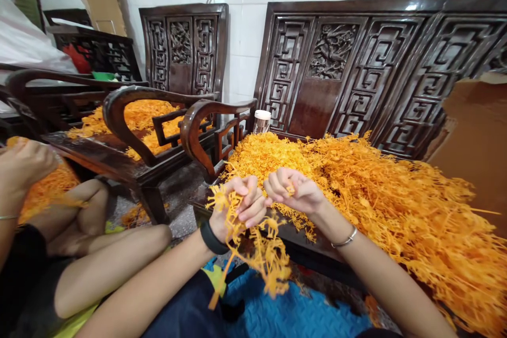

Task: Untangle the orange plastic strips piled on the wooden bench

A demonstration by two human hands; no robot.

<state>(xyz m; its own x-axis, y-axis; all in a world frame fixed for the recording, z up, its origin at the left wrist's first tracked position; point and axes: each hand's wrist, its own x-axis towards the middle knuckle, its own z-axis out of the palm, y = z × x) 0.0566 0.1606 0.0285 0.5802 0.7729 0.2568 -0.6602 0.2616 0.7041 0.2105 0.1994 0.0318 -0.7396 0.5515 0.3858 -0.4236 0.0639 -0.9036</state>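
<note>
My left hand [237, 208] is closed round a bunch of orange plastic sprigs [261, 259] that hangs down from it toward my lap. My right hand [295, 190] is closed in a pinch on a small orange piece [291, 188], right beside the left hand. Both hands hover at the front edge of a dark carved wooden bench [356, 68] heaped with a big pile of the same orange sprigs [396, 206]. A black band sits on my left wrist, a silver bangle on my right.
A small white-lidded jar [262, 121] stands on the bench by its armrest. A wooden armchair [158, 116] to the left also holds orange sprigs. Another person's hand [24, 166] and knees are at left. Brown cardboard [475, 142] leans at right. A blue mat [301, 311] lies below.
</note>
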